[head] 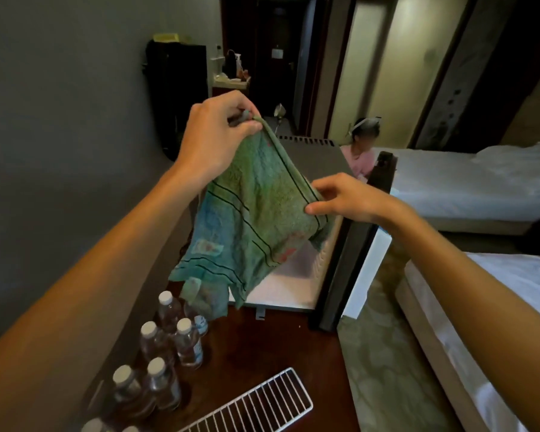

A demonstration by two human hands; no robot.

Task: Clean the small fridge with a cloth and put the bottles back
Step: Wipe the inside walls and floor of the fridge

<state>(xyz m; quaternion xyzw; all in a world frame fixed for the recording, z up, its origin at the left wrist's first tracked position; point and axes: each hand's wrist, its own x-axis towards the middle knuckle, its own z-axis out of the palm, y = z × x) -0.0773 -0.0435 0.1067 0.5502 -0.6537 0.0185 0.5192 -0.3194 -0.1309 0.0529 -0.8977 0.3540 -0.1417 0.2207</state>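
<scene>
While the faded green terry cloth with thin dark stripes (250, 219) hangs spread in the air, both hands grip it by one hem. The left hand (212, 135) pinches the upper corner between its thumb and curled fingers. The right hand (349, 198) clamps the same striped edge lower down between thumb and forefingers, with its remaining fingers loosely bent. From that edge the cloth drapes below and between the two sets of fingers, and its ragged bottom dangles free.

Just behind and beneath the fingers sits the small dark grey fridge (312, 154). Its white inside shows under the hanging cloth, and its door (349, 251) stands swung wide, directly below the right fingers. Well below the left fingers, several clear plastic water bottles with white caps (186, 341) stand upright in a cluster on the dark polished wooden top (262, 344), all outside the fridge. A white wire shelf (259, 400) lies flat on that same top, further below the fingers and beside the bottles.

Emptying looks finished, since bottles and shelf are both out. The cloth seems to be getting opened or refolded rather than rubbing anything. Whether the inside has been wiped cannot be told. The shelf and every bottle remain to be put back, and the door is yet to be closed.
</scene>
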